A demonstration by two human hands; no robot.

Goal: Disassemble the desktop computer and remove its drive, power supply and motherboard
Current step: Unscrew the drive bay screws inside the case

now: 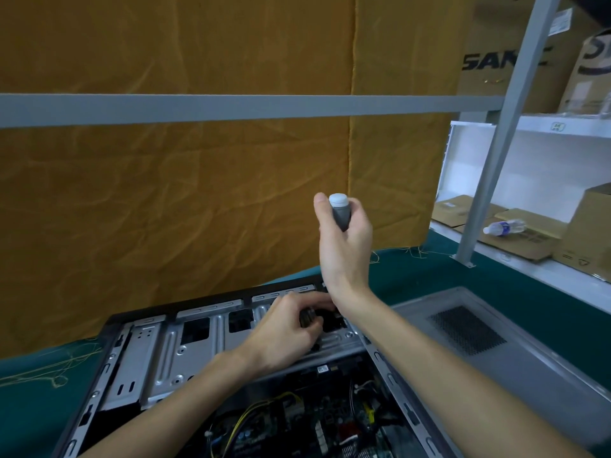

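While right hand (pixel 344 239) grips screwdriver (pixel 340 211), case (pixel 185 345) lies open.

Green worktop (pixel 429 269): open computer case (pixel 185 345) bottom centre, grey side panel (pixel 496 352) just beside, lower right.

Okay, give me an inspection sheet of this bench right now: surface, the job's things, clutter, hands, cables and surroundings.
Surface: green table covering, loose yellow threads along its edges.
Job's things: open computer case lying flat, motherboard inside; grey side panel lies to its right.
Clutter: nothing seen on the covering besides threads.
Hands: left hand grips a dark part at the drive cage; right hand holds a grey screwdriver handle raised.
Cables: yellow and black wires over the board.
Surroundings: orange cloth backdrop, grey frame, shelves with cardboard boxes and a plastic bottle.
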